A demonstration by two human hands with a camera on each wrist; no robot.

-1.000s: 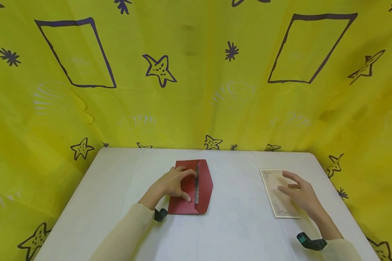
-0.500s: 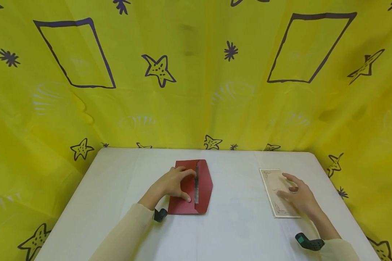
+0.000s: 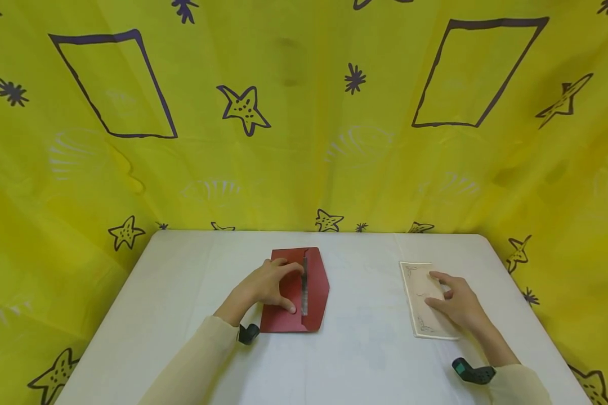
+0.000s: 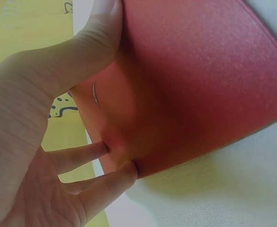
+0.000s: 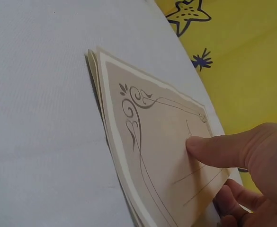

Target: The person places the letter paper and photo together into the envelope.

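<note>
A red envelope lies on the white table with its pointed flap spread to the right. Along its mouth shows a grey strip. My left hand holds it, thumb and fingertips set apart on the front near the mouth. In the left wrist view the front panel bows between the thumb and fingers. On the right, my right hand grips a cream folded card with scroll corners and printed lines. Its thumb lies on the face, the other fingers are partly hidden beneath. The card tilts.
The white table ends at a yellow curtain with starfish drawings and dark outlined frames. Black wrist cameras sit at the left wrist and right wrist. Both sleeves are cream.
My right hand has come left and down onto the card, thumb now on its face. The card has shifted slightly left. My left hand and the envelope have stayed put.
</note>
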